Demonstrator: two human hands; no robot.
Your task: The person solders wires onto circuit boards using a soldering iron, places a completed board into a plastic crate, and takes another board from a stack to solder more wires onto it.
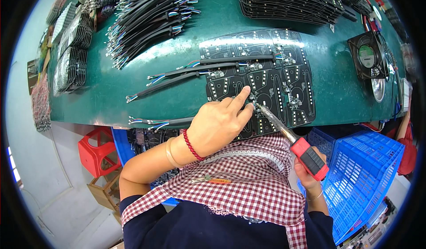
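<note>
My left hand [220, 122] is over a panel of black circuit boards [262, 78], fingers closed around a black cable [175, 122] that runs in beneath the palm. Its index finger and thumb press near a component on the panel, and the cable's inner end is hidden there. In my right hand [306, 178] is a soldering iron [309, 158] with a red and black grip. The iron's tip meets the board beside my left thumb. More black cables with coloured wire ends [213, 67] lie across the panel's upper left.
A pile of black cables [151, 20] lies at the far left of the green table [106, 87]. Stacked circuit panels [288, 5] stand at the back. A fan [368, 56] is on the right. Below the table are blue crates [359, 173] and a red stool [100, 151].
</note>
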